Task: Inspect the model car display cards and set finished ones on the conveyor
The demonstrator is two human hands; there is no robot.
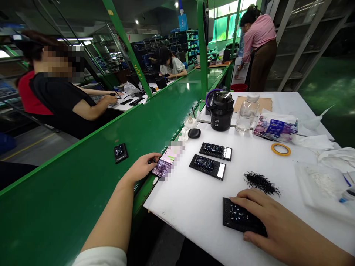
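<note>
My right hand (pixel 260 214) lies over a dark model car on a black textured base (pixel 230 214), fingers at its far edge and thumb at its near edge. The hand covers much of the car. My left hand (pixel 145 166) is at the left edge of a lit smartphone (pixel 163 166), its fingers curled and thumb against the phone. Two more model cars on black bases, a farther one (pixel 213 150) and a nearer one (pixel 206 166), lie between my hands, each base with a white end. Beyond my right hand is a pile of thin black strips (pixel 260 182).
Another model car (pixel 119 152) sits on the green conveyor (pixel 91 177). At the table's back are a black jug (pixel 222 111), clear bottle (pixel 247 112) and tissue pack (pixel 274 127). Yellow tape (pixel 281 149) and a white tray (pixel 307 192) lie right. Several people sit or stand beyond.
</note>
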